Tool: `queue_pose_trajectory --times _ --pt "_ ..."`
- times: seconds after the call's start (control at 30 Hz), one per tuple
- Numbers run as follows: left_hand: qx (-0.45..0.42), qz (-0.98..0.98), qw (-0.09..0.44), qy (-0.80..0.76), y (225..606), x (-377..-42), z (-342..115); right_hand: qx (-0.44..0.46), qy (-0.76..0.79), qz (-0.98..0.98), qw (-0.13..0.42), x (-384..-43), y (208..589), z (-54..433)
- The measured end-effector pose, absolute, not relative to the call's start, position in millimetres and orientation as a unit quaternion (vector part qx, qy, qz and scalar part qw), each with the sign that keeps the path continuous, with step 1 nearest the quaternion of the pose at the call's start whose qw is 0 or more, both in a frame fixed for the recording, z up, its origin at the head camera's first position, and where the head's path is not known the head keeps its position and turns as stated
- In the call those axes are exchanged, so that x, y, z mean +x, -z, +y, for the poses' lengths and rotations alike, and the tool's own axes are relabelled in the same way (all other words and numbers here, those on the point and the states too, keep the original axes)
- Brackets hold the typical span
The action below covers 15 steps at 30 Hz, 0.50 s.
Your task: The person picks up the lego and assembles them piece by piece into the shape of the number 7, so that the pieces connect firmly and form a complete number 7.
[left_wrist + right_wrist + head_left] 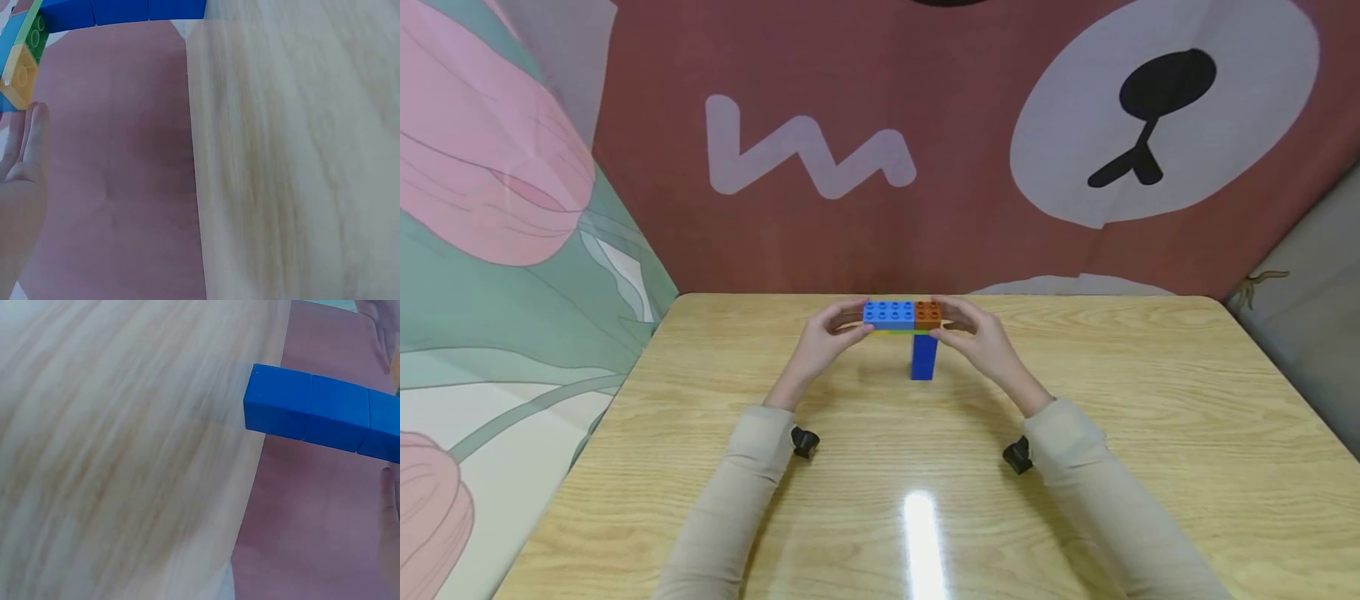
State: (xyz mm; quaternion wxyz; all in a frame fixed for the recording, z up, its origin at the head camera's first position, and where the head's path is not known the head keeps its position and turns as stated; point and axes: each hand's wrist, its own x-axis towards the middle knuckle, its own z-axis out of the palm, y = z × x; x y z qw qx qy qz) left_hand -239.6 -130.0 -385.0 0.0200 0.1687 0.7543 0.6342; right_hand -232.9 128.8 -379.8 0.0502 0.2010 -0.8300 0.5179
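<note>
Both hands hold one toy-brick build near the far side of the table. Its top row is a light blue brick (pixel 889 314) beside a brown brick (pixel 927 314). Under these runs a thin layer with a green brick (pixel 35 31) and a yellow brick (pixel 22 75). A column of dark blue bricks (pixel 923 358) extends downward from the brown end; several of its joints show in the right wrist view. My left hand (pixel 823 337) pinches the light blue end between thumb and fingers. At the brown end, my right hand (pixel 987 340) pinches the same way.
The wooden table (pixel 880 467) reaches back to a reddish-brown cloth backdrop (pixel 850 242) with a cartoon face. A patterned curtain (pixel 512 333) hangs on the left. Small black devices (pixel 805 442) sit at both wrists.
</note>
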Motion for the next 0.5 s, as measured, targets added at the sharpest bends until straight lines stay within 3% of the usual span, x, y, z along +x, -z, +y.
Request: queue_pose_trajectory --times 0.23,0.5 --pt "0.176 0.741 0.058 -0.645 383.5 -238.9 -132.1 0.19 -0.544 -0.817 0.036 -233.0 384.0 132.9" --pt "0.177 0.765 0.019 -0.618 385.1 -242.4 -123.2 0.113 -0.573 -0.812 0.009 -236.4 383.6 134.4"
